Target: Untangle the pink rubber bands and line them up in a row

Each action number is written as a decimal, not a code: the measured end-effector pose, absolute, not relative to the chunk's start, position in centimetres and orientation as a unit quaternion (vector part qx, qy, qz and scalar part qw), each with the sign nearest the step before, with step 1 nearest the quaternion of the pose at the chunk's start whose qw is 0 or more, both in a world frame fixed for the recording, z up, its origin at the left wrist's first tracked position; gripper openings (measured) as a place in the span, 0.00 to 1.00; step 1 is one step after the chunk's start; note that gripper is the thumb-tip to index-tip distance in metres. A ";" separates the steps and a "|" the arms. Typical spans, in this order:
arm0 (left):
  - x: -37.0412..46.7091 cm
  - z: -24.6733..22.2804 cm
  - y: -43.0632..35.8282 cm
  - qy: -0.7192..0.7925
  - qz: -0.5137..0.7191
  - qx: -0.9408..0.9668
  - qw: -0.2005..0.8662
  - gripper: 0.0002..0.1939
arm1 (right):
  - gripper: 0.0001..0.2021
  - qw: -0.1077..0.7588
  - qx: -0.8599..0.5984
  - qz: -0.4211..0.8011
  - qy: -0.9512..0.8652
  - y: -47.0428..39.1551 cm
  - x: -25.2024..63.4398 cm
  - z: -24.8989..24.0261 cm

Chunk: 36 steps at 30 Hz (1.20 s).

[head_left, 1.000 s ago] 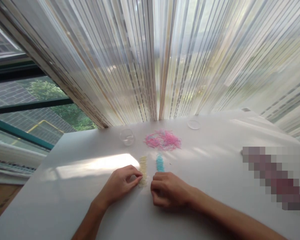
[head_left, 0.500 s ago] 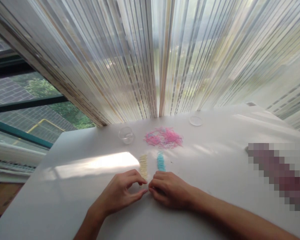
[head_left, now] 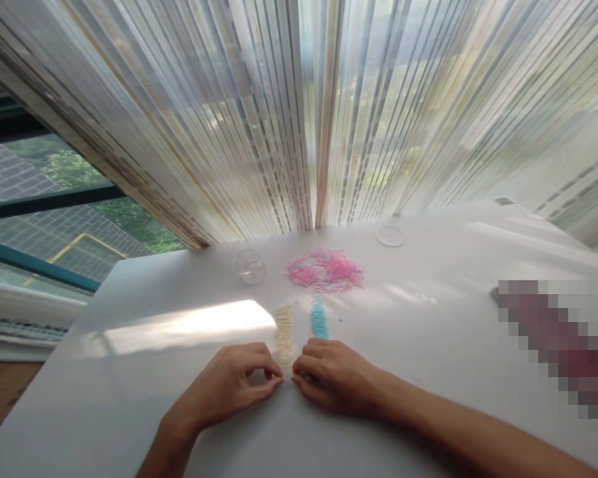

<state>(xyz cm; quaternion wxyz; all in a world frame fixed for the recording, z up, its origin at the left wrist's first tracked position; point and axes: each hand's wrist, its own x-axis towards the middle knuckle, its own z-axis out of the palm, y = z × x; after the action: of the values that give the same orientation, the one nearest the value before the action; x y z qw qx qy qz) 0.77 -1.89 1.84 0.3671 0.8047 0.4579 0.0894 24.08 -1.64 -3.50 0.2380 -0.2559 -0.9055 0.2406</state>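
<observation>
At the near end of a row of thin pale-yellow pieces, my left hand has thumb and forefinger tips pinched together. Whatever lies between them is too small to make out. My right hand is just to the right, its fingers curled closed with the tips hidden or too small to read. It sits at the near end of a row of blue pieces. A small gap separates the two hands. Beyond both rows lies a loose pile of thin pink pieces, with a few bluish ones among them.
A clear round cup stands left of the pile, and a clear round lid lies to its right at the back. A blurred-out dark red shape covers the right side. Striped curtains hang behind the white table.
My left hand has shifted slightly left, and its thumb and forefinger have come together from a gap into a pinch. My right hand has barely moved. The view has shifted a little.
</observation>
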 end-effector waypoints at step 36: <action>0.5 1.3 -1.3 0.513 0.064 0.785 0.340 0.05 | 0.09 0.187 -0.237 0.165 -0.939 -2.0 24.1 -3.4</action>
<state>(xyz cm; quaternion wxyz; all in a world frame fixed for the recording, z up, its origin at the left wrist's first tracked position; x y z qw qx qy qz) 0.52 -1.26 1.29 0.3405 0.7853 0.5131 0.0636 24.06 -2.04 -3.42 0.1868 -0.2368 -0.9390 0.1649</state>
